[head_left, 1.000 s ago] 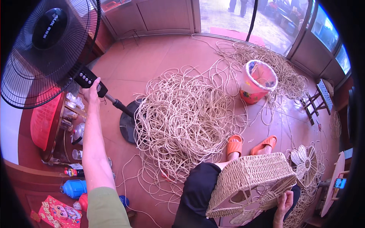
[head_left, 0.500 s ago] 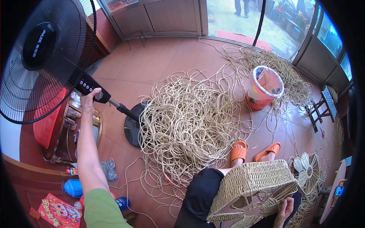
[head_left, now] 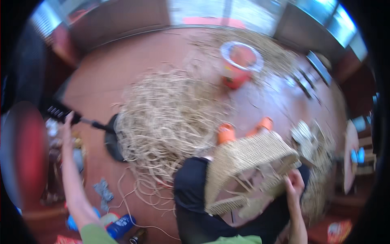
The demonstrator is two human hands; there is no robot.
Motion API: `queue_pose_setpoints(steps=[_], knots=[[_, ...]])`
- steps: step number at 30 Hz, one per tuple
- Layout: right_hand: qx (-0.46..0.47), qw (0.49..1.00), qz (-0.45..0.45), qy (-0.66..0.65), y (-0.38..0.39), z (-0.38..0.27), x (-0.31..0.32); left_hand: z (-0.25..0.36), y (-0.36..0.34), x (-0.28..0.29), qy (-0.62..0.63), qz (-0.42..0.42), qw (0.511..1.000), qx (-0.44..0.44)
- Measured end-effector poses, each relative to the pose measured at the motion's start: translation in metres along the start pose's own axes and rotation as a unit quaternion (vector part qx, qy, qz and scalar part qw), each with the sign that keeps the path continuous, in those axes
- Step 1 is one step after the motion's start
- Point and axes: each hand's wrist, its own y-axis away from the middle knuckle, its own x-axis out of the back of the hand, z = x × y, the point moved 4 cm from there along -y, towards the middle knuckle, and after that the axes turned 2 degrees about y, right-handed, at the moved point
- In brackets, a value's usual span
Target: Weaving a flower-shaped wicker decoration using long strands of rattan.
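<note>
My left arm reaches out at the left. Its hand (head_left: 69,118), blurred, grips the control box of a black standing electric fan (head_left: 55,111), thumb side showing and the other fingers mostly hidden. On my lap lies a boxy woven straw basket (head_left: 254,152) on its side, its open side with loose strands facing me. My right hand (head_left: 294,183) is closed at the basket's right edge, fingers curled; what strand it may pinch is hidden. In front of my knees spreads a big tangled heap of straw rope (head_left: 162,122), partly against the fan's round base (head_left: 113,138).
Beyond the heap stands a red bin (head_left: 235,77) with a pale liner. More rope (head_left: 268,51) lies near the glass door. A small stool (head_left: 319,67) is at the right. By my left arm are a grey rag (head_left: 103,193) and a blue bottle (head_left: 121,226).
My view has swung, so the scene sits farther left and lower things show more; the picture is blurred. Both hands stay where they were, on the fan and at the basket.
</note>
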Motion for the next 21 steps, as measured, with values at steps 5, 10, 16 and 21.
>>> queue_pose_setpoints(steps=[5, 10, 16, 21], knots=[[0.006, 0.99, 0.132, 0.044, -0.015, 0.009, 0.05, -0.011, 0.08, 0.012, -0.105, 0.132, 0.986, 0.014], [0.013, 0.953, 0.279, 0.12, 0.024, 0.199, 0.244, 0.113, 0.264, -0.144, -0.004, -0.135, 0.99, -0.041], [-0.348, 0.808, 0.413, 0.234, 0.268, 0.388, 0.497, 0.259, 0.487, -0.274, -0.021, -0.347, 0.868, -0.354], [-0.461, 0.746, 0.147, 0.457, 0.235, 0.281, 0.399, 0.281, 0.554, -0.348, -0.012, -0.336, 0.825, -0.454]])
